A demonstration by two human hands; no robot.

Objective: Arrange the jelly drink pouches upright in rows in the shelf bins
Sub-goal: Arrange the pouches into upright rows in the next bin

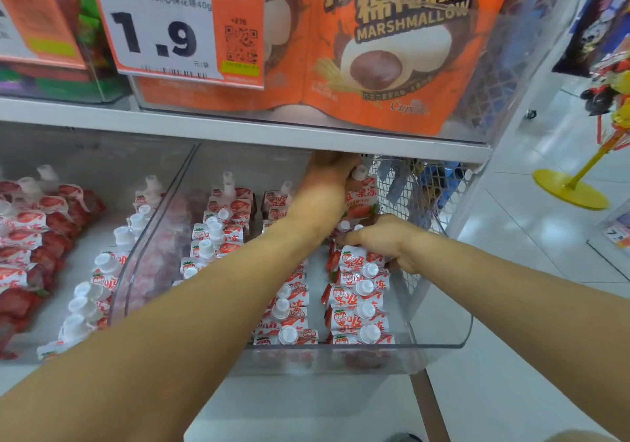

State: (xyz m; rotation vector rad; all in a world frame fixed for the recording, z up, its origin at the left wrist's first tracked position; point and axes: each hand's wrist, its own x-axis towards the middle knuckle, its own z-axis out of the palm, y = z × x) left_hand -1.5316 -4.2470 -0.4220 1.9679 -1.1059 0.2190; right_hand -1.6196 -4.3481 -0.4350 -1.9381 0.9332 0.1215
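Red-and-white pouch (pixel 362 199), centre frame at the clear bin's (pixel 439 342) back, pinched upright by my left hand (pixel 324 182); my right hand (pixel 385 240) grips the right row (pixel 358 298). Crowding could topple neighbours.

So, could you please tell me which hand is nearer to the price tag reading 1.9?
Left. The left hand reaches up at the bin's back, holding a raised pouch, below and right of the price tag. The right hand sits lower, further right, on the right-hand row.
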